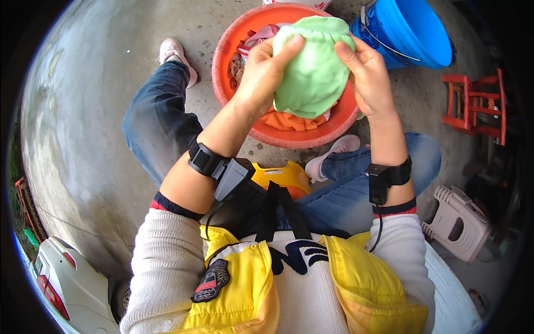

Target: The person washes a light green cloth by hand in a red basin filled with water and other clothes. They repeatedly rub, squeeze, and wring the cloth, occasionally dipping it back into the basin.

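Observation:
Between my two hands a light green cloth garment (313,71) with a ribbed band along its top is held up and spread out. My left hand (267,69) grips its left side, thumb on the front. On the right side my right hand (365,69) pinches it the same way, near the ribbed band. Below the garment stands a round orange-red plastic basin (288,140), partly hidden by it. An orange cloth (294,121) lies in the basin near my side. Pink and patterned cloths (263,35) are heaped at its left.
A blue bucket (425,29) with a wire handle stands right of the basin, and a white bucket (298,3) behind it. Farther right are a red stool (471,104) and a beige plastic stool (459,225). A yellow plastic seat (279,173) shows between my legs. A white car (75,288) is at lower left.

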Available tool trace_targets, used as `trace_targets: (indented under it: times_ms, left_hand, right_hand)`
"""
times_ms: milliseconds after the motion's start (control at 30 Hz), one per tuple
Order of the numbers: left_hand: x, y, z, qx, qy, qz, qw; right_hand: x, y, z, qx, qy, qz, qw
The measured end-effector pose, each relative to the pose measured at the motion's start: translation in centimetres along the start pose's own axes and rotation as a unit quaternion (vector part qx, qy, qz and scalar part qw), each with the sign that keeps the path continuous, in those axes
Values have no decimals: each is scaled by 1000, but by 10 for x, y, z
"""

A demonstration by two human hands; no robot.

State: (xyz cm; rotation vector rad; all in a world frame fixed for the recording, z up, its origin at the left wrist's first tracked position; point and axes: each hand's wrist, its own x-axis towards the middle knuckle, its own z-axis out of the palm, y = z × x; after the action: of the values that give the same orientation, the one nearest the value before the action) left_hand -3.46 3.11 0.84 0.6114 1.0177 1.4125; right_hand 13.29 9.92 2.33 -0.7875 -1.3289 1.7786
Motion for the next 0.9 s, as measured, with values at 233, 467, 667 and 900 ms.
trace_targets:
  times_ms: [233,467,667,900]
  left_hand:
    - [12,-13,-3,-121,65,-85,987]
    - [3,-56,7,-176,95,-110,974]
    - [1,-61,16,108,69,6,992]
    - [2,-36,-1,299,-104,70,946]
  right_hand:
    - [0,10,-17,36,-15,45,998]
    - [-24,47,59,-565,64,-314,760]
    - [6,41,-10,-465,85,-61,879]
    - [-4,-3,-37,-264,-199,158,930]
